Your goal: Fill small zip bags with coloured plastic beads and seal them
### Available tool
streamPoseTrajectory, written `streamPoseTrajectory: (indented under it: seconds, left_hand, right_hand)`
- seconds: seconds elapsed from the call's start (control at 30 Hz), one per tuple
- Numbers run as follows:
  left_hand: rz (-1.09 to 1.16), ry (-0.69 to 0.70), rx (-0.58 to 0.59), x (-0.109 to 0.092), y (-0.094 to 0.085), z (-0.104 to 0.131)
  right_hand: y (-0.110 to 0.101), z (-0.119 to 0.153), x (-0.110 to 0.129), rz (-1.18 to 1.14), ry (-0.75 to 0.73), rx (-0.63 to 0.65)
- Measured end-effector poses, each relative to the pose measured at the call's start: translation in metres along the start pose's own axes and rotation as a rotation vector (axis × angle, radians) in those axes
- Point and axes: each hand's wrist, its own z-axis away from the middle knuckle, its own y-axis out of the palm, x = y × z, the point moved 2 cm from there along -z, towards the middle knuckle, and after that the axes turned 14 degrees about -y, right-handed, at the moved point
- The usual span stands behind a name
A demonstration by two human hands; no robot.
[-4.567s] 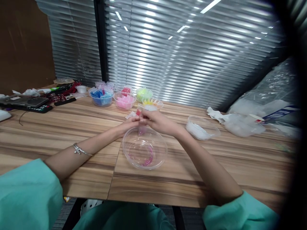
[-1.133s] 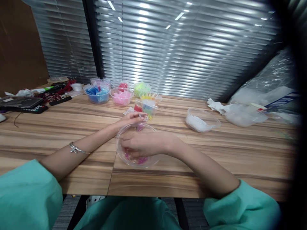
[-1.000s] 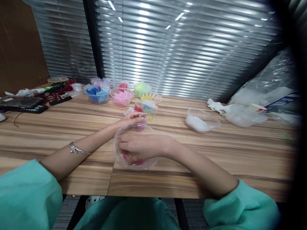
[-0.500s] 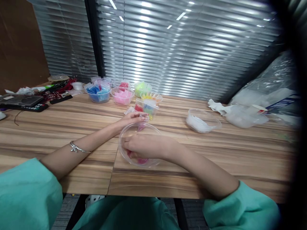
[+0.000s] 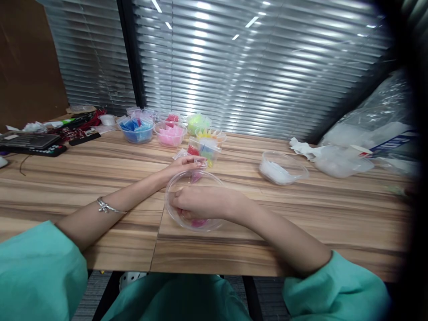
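A clear round plastic bowl (image 5: 166, 199) stands on the table in front of me, with small pink pieces (image 5: 199, 223) at its bottom. My right hand (image 5: 197, 199) is down inside it, fingers curled together toward the left wall; the fingertips and whatever they hold are hidden. Just beyond the far rim, my left hand (image 5: 187, 165) grips the top of a small clear zip bag (image 5: 196, 177) between thumb and fingers. Something pink lies in the lower part of that bag, which hangs by the bowl's rim.
Behind my left hand are small bags (image 5: 209, 151) with red, blue and yellow contents. Tubs of blue packets (image 5: 137, 133) and pink packets (image 5: 170, 135) stand farther back. To the right sit a clear tub with white bags (image 5: 279, 171) and crumpled plastic (image 5: 344, 162). A keyboard (image 5: 50, 150) lies left.
My right hand has shifted very slightly inside the bowl, its fingers curling a little lower among the pink pieces. My left hand and the bag stay in place.
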Motion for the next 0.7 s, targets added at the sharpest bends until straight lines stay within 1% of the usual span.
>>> streamPoseTrajectory:
  seconds: [0.1, 0.23, 0.33, 0.5, 0.7]
  left_hand:
    - [-0.005, 0.0, 0.005, 0.0, 0.0, 0.0]
    - [0.001, -0.007, 0.011, 0.0, 0.001, 0.0]
    - [0.007, -0.013, 0.007, 0.0, 0.0, 0.0]
    - [0.021, -0.035, 0.0, 0.001, -0.001, -0.001]
    - [0.035, -0.03, 0.007, 0.002, -0.001, -0.002]
  right_hand:
    - [-0.006, 0.002, 0.001, 0.024, -0.023, -0.008]
    - [-0.017, 0.009, -0.002, -0.016, 0.005, 0.002]
    - [-0.021, 0.013, -0.005, -0.055, 0.02, -0.001]
    - [-0.017, 0.012, -0.011, -0.084, 0.018, -0.026]
    - [-0.012, 0.009, -0.017, -0.179, 0.059, -0.026]
